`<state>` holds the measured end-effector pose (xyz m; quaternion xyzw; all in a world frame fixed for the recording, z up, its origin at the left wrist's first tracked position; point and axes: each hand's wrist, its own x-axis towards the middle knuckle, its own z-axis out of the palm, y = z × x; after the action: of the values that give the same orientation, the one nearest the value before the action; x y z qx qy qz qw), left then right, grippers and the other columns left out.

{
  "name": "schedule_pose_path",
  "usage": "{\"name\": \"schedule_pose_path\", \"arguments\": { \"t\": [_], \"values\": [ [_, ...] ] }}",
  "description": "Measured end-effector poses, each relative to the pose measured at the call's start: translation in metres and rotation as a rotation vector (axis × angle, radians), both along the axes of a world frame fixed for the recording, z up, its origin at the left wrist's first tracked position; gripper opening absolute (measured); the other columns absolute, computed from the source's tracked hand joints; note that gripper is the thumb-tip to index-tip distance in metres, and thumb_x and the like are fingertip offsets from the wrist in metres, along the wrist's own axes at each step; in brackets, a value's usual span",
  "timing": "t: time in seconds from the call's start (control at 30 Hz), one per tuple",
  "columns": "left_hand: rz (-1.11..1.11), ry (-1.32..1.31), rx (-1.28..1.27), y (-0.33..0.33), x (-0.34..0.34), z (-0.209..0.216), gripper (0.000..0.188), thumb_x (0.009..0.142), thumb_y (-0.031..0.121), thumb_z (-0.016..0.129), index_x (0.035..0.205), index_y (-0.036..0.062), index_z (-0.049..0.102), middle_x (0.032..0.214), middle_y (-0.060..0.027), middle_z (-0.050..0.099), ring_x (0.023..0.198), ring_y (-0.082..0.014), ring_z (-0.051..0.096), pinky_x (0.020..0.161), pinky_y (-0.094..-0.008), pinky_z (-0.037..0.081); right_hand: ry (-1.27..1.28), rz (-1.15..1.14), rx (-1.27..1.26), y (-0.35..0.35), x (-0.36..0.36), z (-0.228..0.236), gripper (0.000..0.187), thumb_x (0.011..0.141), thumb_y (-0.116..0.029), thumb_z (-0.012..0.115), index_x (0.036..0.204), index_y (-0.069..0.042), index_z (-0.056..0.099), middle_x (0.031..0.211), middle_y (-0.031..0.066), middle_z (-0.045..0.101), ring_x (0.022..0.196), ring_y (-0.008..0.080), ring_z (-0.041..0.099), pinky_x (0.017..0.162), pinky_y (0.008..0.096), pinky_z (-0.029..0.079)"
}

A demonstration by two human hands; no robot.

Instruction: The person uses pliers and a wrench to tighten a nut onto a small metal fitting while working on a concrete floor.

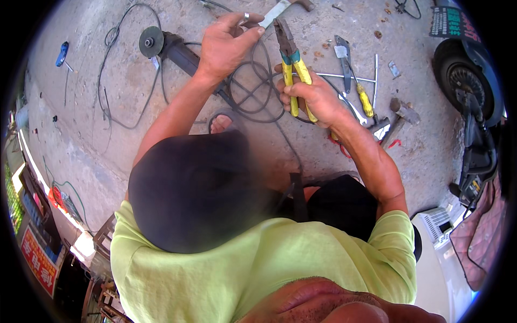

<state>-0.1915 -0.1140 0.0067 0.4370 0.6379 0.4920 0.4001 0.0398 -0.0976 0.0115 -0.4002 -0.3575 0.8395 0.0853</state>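
My left hand (226,46) is raised over the concrete ground and pinches one end of a flat pale strip (273,13) between thumb and fingers; a ring shows on one finger. My right hand (315,97) grips the yellow handles of a pair of pliers (291,64). The pliers point up and away from me, and their dark jaws sit right beside the strip, close to my left fingertips. I cannot tell whether the jaws touch the strip.
An angle grinder (161,46) lies at the left with its black cable (253,97) looped under my hands. A yellow-handled screwdriver (366,99), thin metal rods (347,78) and a hammer (401,114) lie to the right. A scooter wheel (458,72) stands far right. A sandalled foot (221,124) is below my hands.
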Motion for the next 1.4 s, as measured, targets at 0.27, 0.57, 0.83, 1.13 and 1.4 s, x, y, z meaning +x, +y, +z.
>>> {"name": "schedule_pose_path", "arguments": {
  "t": [0.27, 0.57, 0.83, 1.13, 1.4],
  "values": [
    [-0.006, 0.299, 0.123, -0.001, 0.007, 0.002, 0.023, 0.089, 0.014, 0.077, 0.109, 0.0023, 0.073, 0.078, 0.0004, 0.067, 0.071, -0.0040, 0.056, 0.065, -0.0212, 0.046, -0.026, 0.084, 0.167, -0.006, -0.005, 0.004, 0.052, 0.089, -0.007, 0.058, 0.140, 0.000, 0.049, 0.099, 0.0079, 0.060, 0.082, 0.0167, 0.060, 0.074, 0.0334, 0.051],
    [0.043, 0.272, 0.029, 0.000, 0.013, 0.005, 0.027, 0.091, 0.024, 0.071, 0.100, -0.0019, 0.070, 0.081, -0.0062, 0.068, 0.071, -0.0161, 0.063, 0.066, -0.0312, 0.051, -0.201, 0.127, 0.435, -0.011, -0.007, -0.004, 0.051, 0.087, -0.007, 0.060, 0.137, -0.003, 0.051, 0.092, 0.0055, 0.062, 0.077, 0.0148, 0.059, 0.072, 0.0302, 0.050],
    [0.018, -0.731, -0.375, 0.002, -0.004, 0.001, 0.026, 0.095, 0.026, 0.065, 0.091, 0.0008, 0.063, 0.072, -0.0059, 0.059, 0.049, -0.0083, 0.040, 0.043, -0.0261, 0.029, -0.332, 0.121, 0.690, -0.017, -0.008, -0.008, 0.054, 0.084, -0.022, 0.063, 0.133, -0.002, 0.053, 0.102, 0.0246, 0.069, 0.099, 0.0417, 0.068, 0.085, 0.0464, 0.051],
    [-0.034, -0.479, -0.354, -0.012, -0.018, -0.034, 0.019, 0.096, 0.016, 0.067, 0.106, 0.0014, 0.062, 0.085, -0.0044, 0.064, 0.049, -0.0021, 0.037, 0.043, -0.0205, 0.027, -0.420, 0.298, 0.526, -0.018, -0.004, -0.016, 0.058, 0.083, -0.022, 0.064, 0.133, 0.004, 0.051, 0.092, 0.0201, 0.069, 0.087, 0.0287, 0.068, 0.078, 0.0394, 0.052],
    [-0.050, -0.405, -0.498, -0.024, -0.011, -0.059, 0.013, 0.094, 0.012, 0.066, 0.102, 0.0029, 0.063, 0.076, 0.0019, 0.058, 0.050, -0.0027, 0.039, 0.044, -0.0218, 0.027, -0.224, 0.146, 0.038, -0.033, 0.004, -0.065, 0.038, 0.084, -0.014, 0.062, 0.117, 0.004, 0.056, 0.092, 0.0122, 0.068, 0.078, 0.0180, 0.067, 0.072, 0.0338, 0.052]
  ]
}}
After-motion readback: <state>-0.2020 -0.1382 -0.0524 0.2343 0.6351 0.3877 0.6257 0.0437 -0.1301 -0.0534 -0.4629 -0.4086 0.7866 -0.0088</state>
